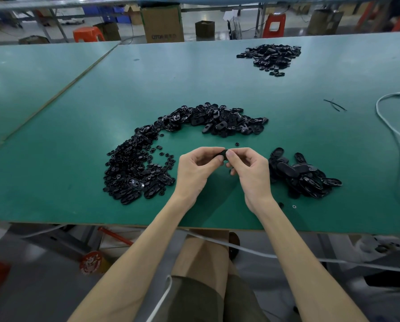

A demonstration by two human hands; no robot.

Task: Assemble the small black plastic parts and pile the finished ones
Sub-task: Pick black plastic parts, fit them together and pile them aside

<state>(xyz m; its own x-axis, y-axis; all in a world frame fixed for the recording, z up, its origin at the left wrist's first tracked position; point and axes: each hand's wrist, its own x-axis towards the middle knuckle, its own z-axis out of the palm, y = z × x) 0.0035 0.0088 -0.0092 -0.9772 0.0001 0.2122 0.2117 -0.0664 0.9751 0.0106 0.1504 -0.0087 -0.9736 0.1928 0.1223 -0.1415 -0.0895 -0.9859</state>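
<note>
Both hands, the left hand (197, 166) and the right hand (247, 167), pinch one small black part (222, 154) between their fingertips, held just above the green surface (78, 112) between the loose heap (136, 166) on the left and the pile (303, 173) on the right. To seat it well, I would line the pieces up squarely and press evenly until they close. Most of the part is hidden by the fingers.

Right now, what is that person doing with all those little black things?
A person at a green table pinches one small black part between the left hand and the right hand. A big curved heap of loose black pieces lies to the left and beyond. A smaller pile lies beside the right hand, and a far pile sits near the table's back edge.
</note>
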